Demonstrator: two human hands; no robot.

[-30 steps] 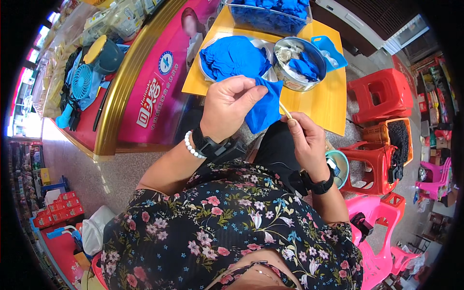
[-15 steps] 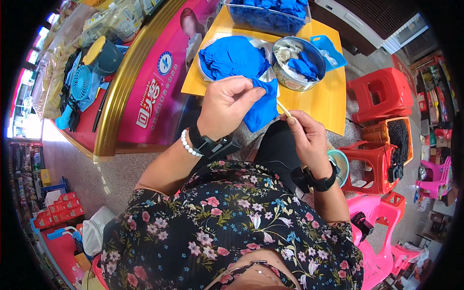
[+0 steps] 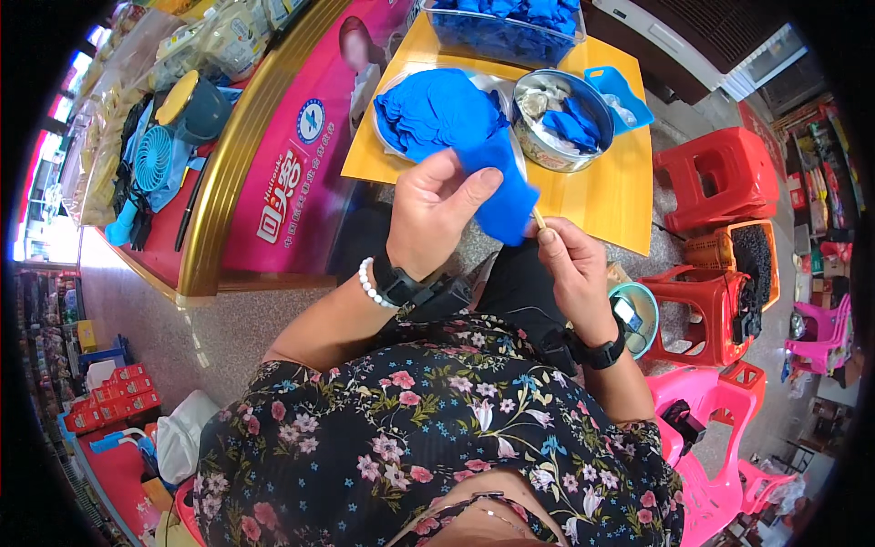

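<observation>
Between the thumb and fingers of my left hand [image 3: 433, 217] is a thin blue cloth piece [image 3: 503, 196], hanging at the table's near edge and slightly smeared by motion. My right hand [image 3: 576, 273] pinches a thin pale stick [image 3: 539, 219], whose far tip lies against or close behind the cloth's lower right corner; I cannot tell whether they touch. Just beyond my left hand, a heap of similar blue cloth [image 3: 437, 108] lies in a pale shallow dish. To its right stands a round tin [image 3: 561, 164] with crumpled blue and whitish pieces inside.
The yellow table [image 3: 629, 219] also bears a clear tub [image 3: 510, 50] of blue pieces and a small blue basket [image 3: 645, 117]. A pink-fronted counter [image 3: 301, 173] stands at left. Red stools [image 3: 720, 178] and a pink chair [image 3: 715, 456] are on the right.
The blue cloth has spread and swung, its lower corner now farther right. My left hand has shifted slightly right and my right hand slightly left; less of the stick shows.
</observation>
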